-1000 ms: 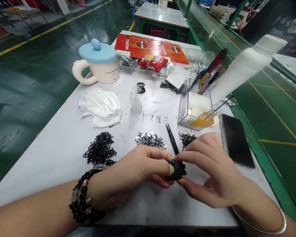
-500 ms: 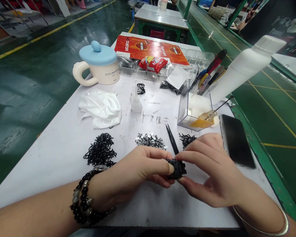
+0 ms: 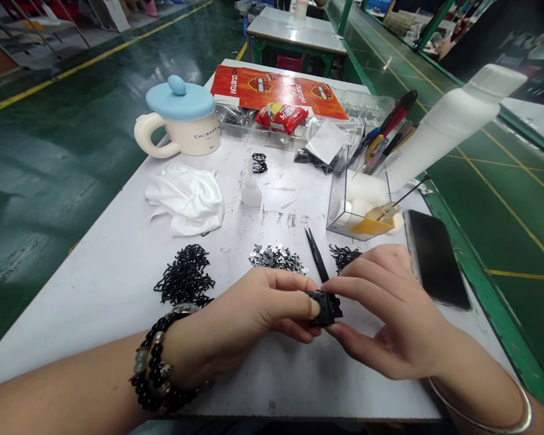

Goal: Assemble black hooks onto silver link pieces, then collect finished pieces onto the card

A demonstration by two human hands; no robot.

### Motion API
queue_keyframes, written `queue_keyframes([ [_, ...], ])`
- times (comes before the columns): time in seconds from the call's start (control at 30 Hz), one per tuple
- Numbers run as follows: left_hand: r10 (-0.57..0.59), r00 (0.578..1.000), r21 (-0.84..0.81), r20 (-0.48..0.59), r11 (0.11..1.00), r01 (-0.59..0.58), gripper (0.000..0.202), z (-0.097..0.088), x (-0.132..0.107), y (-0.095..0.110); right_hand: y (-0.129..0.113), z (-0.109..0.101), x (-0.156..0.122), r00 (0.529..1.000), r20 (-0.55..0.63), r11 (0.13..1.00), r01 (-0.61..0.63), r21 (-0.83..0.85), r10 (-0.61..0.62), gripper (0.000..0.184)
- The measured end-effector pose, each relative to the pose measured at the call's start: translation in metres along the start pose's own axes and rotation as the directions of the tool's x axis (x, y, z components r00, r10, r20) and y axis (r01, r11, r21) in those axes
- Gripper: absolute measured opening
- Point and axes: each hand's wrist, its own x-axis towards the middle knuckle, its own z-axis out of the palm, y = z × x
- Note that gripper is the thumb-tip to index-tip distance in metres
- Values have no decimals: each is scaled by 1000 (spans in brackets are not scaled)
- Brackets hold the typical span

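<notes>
Head view: left hand (image 3: 267, 302) and right hand (image 3: 392, 317) have fingers clamped on one black block (image 3: 329, 310), seemingly to steady it.

Black and grey bead bracelets (image 3: 155, 364) are worn at lower left, and a thin silver bangle (image 3: 527, 408) at lower right.

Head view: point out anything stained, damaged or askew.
Dark smudges mark the tabletop between the small squeeze bottle and the tweezers, standing out against its white surface. The held black part shows no evident damage, though it is partly covered.
</notes>
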Motion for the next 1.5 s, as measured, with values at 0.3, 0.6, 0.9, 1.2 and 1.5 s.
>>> queue_keyframes([
  [0.3, 145, 989, -104, -38, 983, -148, 9, -2, -2, -4, -5, 8, 3, 976, 70, 965, -213, 155, 205, 36],
  [0.6, 171, 985, -96, -29, 980, -173, 14, -3, -1, -4, -13, 14, 2, 925, 141, 878, -379, 293, 353, 31],
  [0.9, 164, 985, -56, -45, 984, -166, 17, -2, -1, -5, -15, 16, 4, 927, 113, 881, -375, 290, 357, 32],
  [1.2, 154, 986, -57, -63, 986, -157, 14, -3, -1, -5, -12, 13, 2, 939, 41, 894, -338, 294, 342, 36],
  [1.5, 146, 989, -35, -27, 989, -147, 20, -2, -2, -4, -11, 8, 3, 962, 8, 911, -263, 317, 275, 27],
])
